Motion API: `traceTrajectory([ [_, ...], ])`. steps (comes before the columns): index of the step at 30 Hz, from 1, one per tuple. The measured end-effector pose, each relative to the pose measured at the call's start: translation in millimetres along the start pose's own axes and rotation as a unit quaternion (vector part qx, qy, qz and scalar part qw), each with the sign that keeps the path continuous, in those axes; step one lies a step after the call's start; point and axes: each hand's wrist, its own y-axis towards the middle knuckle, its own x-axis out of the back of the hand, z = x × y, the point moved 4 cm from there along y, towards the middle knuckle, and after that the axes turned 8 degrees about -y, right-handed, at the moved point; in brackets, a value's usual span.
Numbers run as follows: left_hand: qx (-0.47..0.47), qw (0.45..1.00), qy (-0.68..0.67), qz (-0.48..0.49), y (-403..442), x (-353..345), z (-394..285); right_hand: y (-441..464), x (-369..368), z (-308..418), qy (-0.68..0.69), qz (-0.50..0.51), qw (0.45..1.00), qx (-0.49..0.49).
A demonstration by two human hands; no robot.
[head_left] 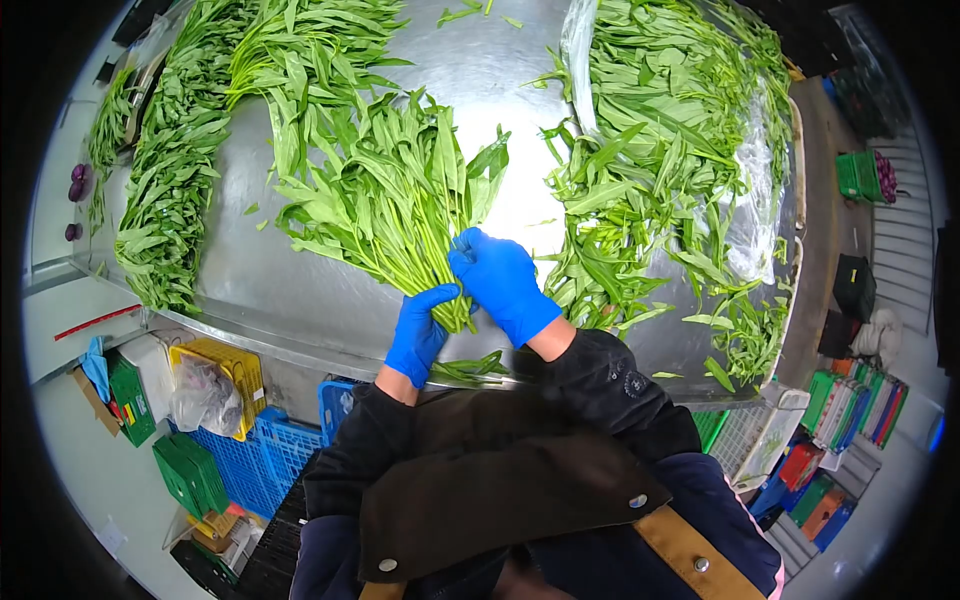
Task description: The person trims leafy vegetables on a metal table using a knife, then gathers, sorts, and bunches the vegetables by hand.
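My left hand [418,330], in a blue glove, is wrapped around the lower stems of a bunch of water spinach [390,200]. The leaves fan out away from me, up and to the left, and the stem ends poke out below the fingers. On the right side of the same stems, my right hand [502,283], also blue-gloved, is closed with its fingers curled; what exactly lies inside them is partly hidden. Under the hands, a few loose sprigs [472,367] rest at the near edge of the metal table [275,285].
Bunched greens [175,190] line the table's left side. A big loose pile of greens [660,110] covers the right, with clear plastic [755,205] on it. Yellow [240,375] and blue crates [245,450] stand below left; stacked crates [855,405] stand to the right.
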Motion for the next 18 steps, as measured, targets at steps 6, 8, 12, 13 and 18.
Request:
traceTrajectory([
  [6, -0.075, 0.995, 0.064, -0.033, -0.4, -1.9, -0.8, 10.6, 2.8, 12.3, -0.071, 0.029, 0.996, 0.038],
  [8, -0.042, 0.994, 0.087, -0.050, -1.4, -1.3, 0.0, 21.6, -4.6, 3.4, -0.081, 0.031, 0.995, 0.055],
  [12, -0.052, 0.993, 0.103, -0.029, -3.9, -1.7, -1.2, 23.6, 0.0, -4.2, -0.036, 0.105, 0.994, 0.020],
  [13, -0.037, 0.995, 0.085, -0.022, -2.4, -0.8, 0.6, 19.9, 3.6, -2.2, 0.000, 0.129, 0.992, -0.013],
  [18, 0.019, 0.997, -0.075, 0.007, -9.0, -4.8, 1.7, -26.0, 7.2, 0.4, 0.081, -0.031, 0.990, 0.113],
])
